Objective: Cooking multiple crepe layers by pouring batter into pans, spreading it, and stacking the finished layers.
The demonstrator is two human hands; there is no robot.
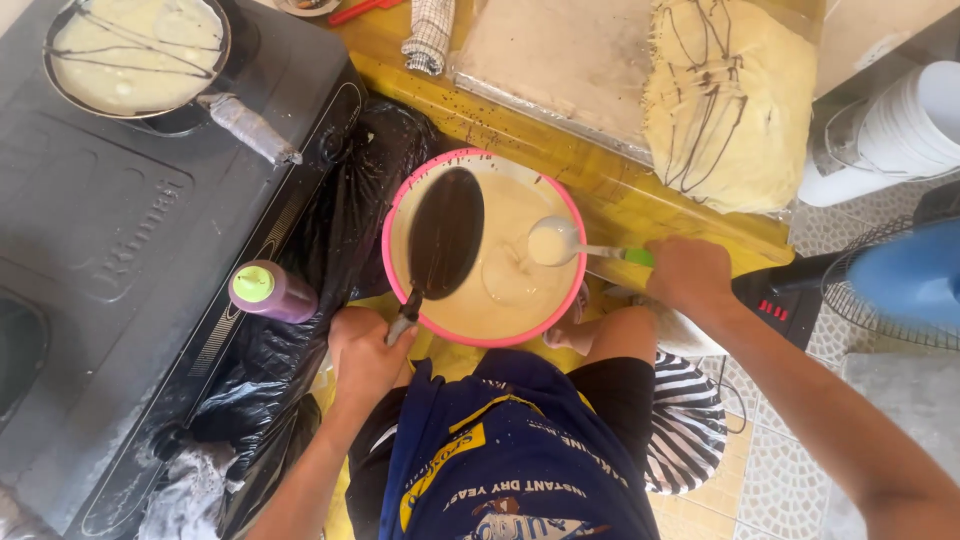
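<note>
Where the pink-rimmed bowl (485, 250) of pale batter sits on the yellow worktop (560, 150), both hands work at its near and right edges.

Left hand (365, 352): fingers curled tight around the handle of a small dark pan (446, 232). Pan tilted, its round face leaning over the left half of the bowl, above the batter. Handle crosses the bowl's near rim.

Right hand (688, 272): fingers closed on the green handle of a ladle (556, 241). Ladle cup full of batter, held over the bowl's right half, just beside the pan's edge but apart from it. Handle passes over the right rim.

Edges and room:
- Left of the bowl, crumpled black plastic (330, 230), pressed against the rim. A purple squeeze bottle with a green cap (270, 291) stands there, near the left hand.
- Further left, a black cooktop (120, 250); a second pan (135, 55) on it holds batter streaked with dark lines.
- Beyond the bowl, a tray (560, 60) and a stack of thin cooked crepes (730, 100) with dark drizzle, well apart from the hands.
- Right of the right arm, a blue fan (905, 280) and stacked white bowls (900, 125) on the tiled floor.
- Close under the bowl's near edge, the person's knees and a dark blue apron (510, 450); little free room there.
</note>
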